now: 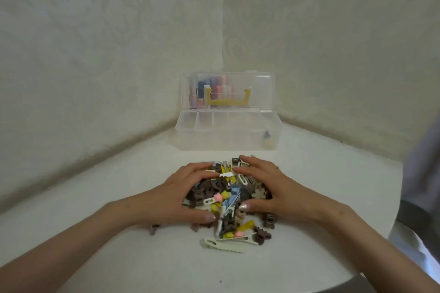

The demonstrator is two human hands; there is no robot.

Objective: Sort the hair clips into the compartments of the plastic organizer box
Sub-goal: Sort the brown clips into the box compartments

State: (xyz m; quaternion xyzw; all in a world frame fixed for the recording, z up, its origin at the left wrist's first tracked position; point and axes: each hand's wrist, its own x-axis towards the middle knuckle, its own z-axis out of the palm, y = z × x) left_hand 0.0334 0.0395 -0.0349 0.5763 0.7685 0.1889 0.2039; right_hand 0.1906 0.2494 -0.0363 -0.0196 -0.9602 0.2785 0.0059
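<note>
a pile of hair clips (pixel 229 194) is found on the white counter (pixel 114 240), near its middle, in mixed colours: brown, yellow, blue, pink and cream; the pile is enclosed from both sides by two bare hands; the left hand (pixel 183 195) is laid against the left flank with fingers curved over the top and the thumb drawn in at the near edge; the right hand (pixel 273 190) is set likewise on the right flank, fingers bent over the far clips, thumb pressed at the near side; a ring (pixel 277 167) is noted on one finger of that hand; a long pale clip (pixel 223 244) is seen lying flat just in front of the pile, and a brown clip (pixel 269 220) is seen loose beside the right thumb; the plastic organizer box (pixel 214 137) is placed beyond the pile, apart from it, in the corner where two walls meet; its clear lid (pixel 259 88) is raised upright, with a yellow handle (pixel 227 102) on it; the compartments are seen in a row, and a small dark item (pixel 267 136) is observed in the rightmost one, its kind not determinable; coloured shapes are visible through the lid but cannot be identified.
</note>
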